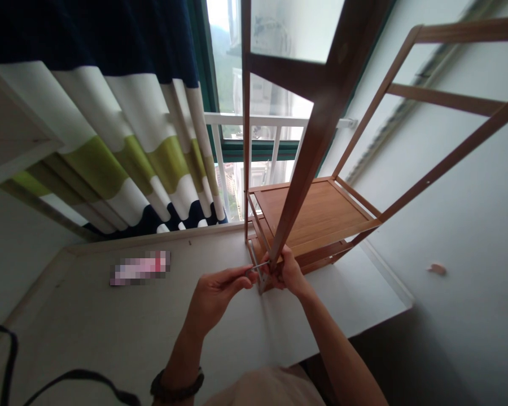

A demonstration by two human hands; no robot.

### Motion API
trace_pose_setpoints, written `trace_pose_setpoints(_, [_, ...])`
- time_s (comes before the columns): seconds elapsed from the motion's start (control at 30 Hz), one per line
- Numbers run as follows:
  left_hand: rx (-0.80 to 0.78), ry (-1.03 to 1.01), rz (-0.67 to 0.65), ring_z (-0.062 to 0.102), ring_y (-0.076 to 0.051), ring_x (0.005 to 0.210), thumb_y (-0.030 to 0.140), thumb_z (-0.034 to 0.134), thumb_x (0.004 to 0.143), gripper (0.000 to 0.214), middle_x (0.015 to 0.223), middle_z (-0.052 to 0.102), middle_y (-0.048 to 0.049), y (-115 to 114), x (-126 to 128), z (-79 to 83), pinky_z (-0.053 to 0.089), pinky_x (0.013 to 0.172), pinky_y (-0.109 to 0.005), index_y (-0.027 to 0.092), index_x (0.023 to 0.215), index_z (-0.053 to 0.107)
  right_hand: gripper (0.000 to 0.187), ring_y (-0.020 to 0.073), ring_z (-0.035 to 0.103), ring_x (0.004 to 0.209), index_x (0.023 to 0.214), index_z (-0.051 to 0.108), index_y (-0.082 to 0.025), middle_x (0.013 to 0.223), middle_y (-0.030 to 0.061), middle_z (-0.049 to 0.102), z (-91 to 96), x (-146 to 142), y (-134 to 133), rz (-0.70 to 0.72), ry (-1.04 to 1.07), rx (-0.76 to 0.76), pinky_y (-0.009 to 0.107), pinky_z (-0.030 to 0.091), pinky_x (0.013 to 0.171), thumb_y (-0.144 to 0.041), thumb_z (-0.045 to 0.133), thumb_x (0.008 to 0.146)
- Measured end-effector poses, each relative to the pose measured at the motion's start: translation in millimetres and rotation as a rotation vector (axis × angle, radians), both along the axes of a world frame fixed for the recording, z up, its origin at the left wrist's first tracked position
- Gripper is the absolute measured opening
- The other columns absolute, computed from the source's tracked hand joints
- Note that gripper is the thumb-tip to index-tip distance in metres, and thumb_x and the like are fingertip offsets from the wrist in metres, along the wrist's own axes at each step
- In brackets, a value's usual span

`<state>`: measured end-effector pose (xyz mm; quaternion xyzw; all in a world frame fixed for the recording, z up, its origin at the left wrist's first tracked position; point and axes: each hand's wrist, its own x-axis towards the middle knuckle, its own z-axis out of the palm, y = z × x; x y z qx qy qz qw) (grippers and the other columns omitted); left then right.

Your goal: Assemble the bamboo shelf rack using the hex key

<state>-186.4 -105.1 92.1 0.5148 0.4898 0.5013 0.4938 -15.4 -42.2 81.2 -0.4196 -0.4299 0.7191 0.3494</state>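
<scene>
A brown wooden shelf rack [322,211] stands upright on the white surface in front of me. My left hand [220,290] pinches a thin metal hex key [260,264], whose far end meets the side of the rack's near post [298,189]. On the other side of that post, my right hand [290,273] wraps its fingers round the wood near the shelf corner. The post and hand partly hide the fingertips and the exact spot where the key meets the wood.
Left of my hands a blurred pink item [140,268] lies on the white surface [152,327]. A striped curtain [152,146] and a white railing [275,120] stand behind. At lower left runs a black cable [80,373]. A white wall [461,225] bounds the right.
</scene>
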Motion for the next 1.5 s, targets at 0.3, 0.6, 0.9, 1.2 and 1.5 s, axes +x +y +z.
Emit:
trace_pose_setpoints(0.3, [0.628,0.433,0.052,0.065,-0.017,0.086,0.013,0.059,0.078,0.027,0.094,0.071,-0.0032,7.2,-2.0,-1.1,0.053,0.077,-0.029,0.026,0.100,0.068,0.057,0.0056,0.035,0.025,0.066,0.050,-0.015,0.051,-0.0019,0.050,1.4,3.4,-4.5,-0.002,-0.014,0.004,0.019,0.017,0.027,-0.063,0.022,0.077])
trace_pose_setpoints(0.6, [0.001,-0.272,-0.067,0.053,-0.010,0.048,0.029,0.069,0.069,0.022,0.063,0.060,-0.0030,20.0,7.2,-13.6,0.045,0.041,-0.024,0.012,0.083,0.070,0.056,0.0062,0.035,0.024,0.064,0.048,-0.015,0.048,-0.0023,0.047,4.1,1.6,-4.0,-0.002,0.000,-0.005,0.020,0.017,0.026,-0.062,0.020,0.077])
trace_pose_setpoints(0.9, [-0.452,-0.320,-0.408,0.043,-0.007,0.035,0.039,0.057,0.077,0.031,0.043,0.051,0.0007,23.2,-6.7,2.8,0.032,0.035,-0.018,0.012,0.061,0.054,0.057,0.0052,0.033,0.024,0.063,0.048,-0.016,0.049,-0.0022,0.049,2.9,2.3,-2.1,0.020,0.022,-0.015,0.020,0.015,0.025,-0.064,0.021,0.076])
trace_pose_setpoints(1.2, [-0.444,-0.243,-0.349,0.033,-0.006,0.034,0.041,0.048,0.081,0.034,0.041,0.036,0.0066,22.8,-0.9,22.5,0.029,0.034,-0.019,0.017,0.058,0.041,0.057,0.0070,0.034,0.025,0.064,0.048,-0.016,0.045,-0.0015,0.046,0.0,3.9,-1.2,0.042,0.008,0.002,0.021,0.015,0.026,-0.064,0.020,0.078])
trace_pose_setpoints(1.5, [0.112,0.476,-0.260,0.048,-0.011,0.053,0.036,0.043,0.086,0.027,0.060,0.049,0.0021,17.6,-4.9,36.8,0.040,0.054,-0.024,0.019,0.066,0.047,0.059,0.0058,0.035,0.025,0.063,0.049,-0.015,0.050,-0.0013,0.049,-1.0,2.8,-1.7,0.027,0.012,0.004,0.020,0.015,0.026,-0.063,0.018,0.078])
